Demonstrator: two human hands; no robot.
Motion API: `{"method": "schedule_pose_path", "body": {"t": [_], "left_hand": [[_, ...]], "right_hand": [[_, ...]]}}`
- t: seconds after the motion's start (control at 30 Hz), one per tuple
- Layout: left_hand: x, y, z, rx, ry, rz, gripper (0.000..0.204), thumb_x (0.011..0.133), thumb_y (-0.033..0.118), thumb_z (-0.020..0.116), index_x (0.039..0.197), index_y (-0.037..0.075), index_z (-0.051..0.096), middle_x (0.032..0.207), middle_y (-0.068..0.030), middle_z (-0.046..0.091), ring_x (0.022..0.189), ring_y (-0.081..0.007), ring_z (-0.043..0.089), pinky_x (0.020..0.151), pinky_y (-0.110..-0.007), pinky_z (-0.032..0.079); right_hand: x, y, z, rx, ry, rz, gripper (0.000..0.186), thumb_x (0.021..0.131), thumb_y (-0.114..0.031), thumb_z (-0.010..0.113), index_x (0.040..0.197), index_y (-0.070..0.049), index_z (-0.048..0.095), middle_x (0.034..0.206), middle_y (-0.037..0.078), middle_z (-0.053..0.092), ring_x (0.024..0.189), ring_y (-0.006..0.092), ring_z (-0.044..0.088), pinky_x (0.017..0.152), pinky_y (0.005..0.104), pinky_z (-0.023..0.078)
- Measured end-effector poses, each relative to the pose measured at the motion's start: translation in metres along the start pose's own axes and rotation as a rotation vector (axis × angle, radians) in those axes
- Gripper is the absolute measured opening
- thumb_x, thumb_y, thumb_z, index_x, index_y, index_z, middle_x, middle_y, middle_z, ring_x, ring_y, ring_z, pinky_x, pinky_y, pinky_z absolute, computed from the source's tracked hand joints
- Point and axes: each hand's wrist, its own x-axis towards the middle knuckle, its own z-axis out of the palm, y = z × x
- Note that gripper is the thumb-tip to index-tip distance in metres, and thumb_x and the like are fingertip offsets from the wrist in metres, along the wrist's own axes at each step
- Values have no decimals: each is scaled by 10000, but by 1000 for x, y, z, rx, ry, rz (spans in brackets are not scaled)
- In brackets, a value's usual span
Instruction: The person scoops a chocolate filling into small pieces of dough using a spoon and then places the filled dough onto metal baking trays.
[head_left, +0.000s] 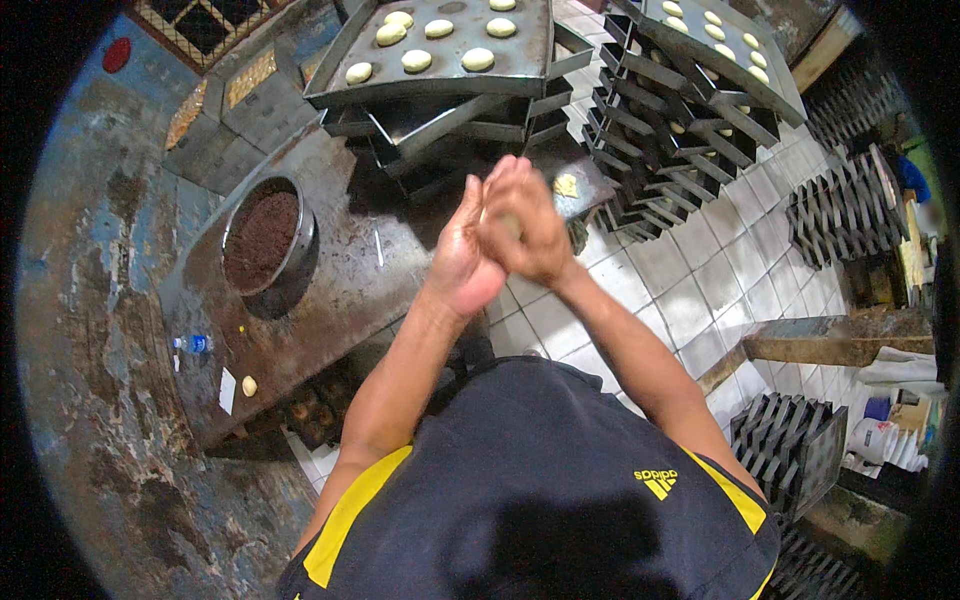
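Observation:
Out in front of me, above the table's near right corner, my left hand (462, 262) and my right hand (527, 222) are pressed together. The left palm is turned up, its thumb and fingers pointing away from me. My right hand cups over it, its curled fingers slightly smeared by motion. Between the hands a pale piece of dough (512, 226) shows in part; the rest is covered. Just beyond them stands a metal tray (520, 40) with several round dough balls (438, 29) spaced apart. A dough scrap (566, 186) lies right of my fingers.
On the worn metal table (345, 290) stands a round metal bowl (303, 235) of dark brown crumbly filling. A lone dough ball (249, 386), white card (227, 391) and blue-labelled bottle (194, 344) lie left. Stacked trays (680, 110) rise from the tiled floor (690, 270).

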Motion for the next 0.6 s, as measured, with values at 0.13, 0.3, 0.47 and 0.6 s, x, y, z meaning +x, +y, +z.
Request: {"method": "schedule_pose_path", "body": {"t": [0.13,0.3,0.47,0.6], "left_hand": [[2,1,-1,482,20,132,669,1067,557,332,1524,72,390,1593,-100,387,1463,-229,370,1240,-405,245],[30,68,-9,-153,-109,-85,865,1003,708,320,1496,1,389,1577,-124,404,1463,-238,371,1229,-407,238],[69,119,-32,441,243,146,764,1062,536,388,1604,34,195,1654,-147,263,1536,-270,222,1228,-478,156],[77,182,-77,646,264,444,627,1040,360,543,1535,21,362,1586,-163,395,1460,-291,383,1177,-454,283]], "right_hand": [[17,-3,12,-14,-71,63,150,818,-68,734,895,-53,606,999,125,601,977,309,578,883,419,461],[45,35,39,233,-38,513,142,1018,-199,583,1060,-63,592,1128,129,642,1050,272,618,967,399,483],[113,144,45,1292,31,1375,394,1072,-365,487,1155,20,504,1142,217,651,1053,331,682,972,415,573],[197,227,65,917,-205,1256,297,1029,-244,601,1194,0,563,1172,166,678,1086,260,690,988,344,567]]}}
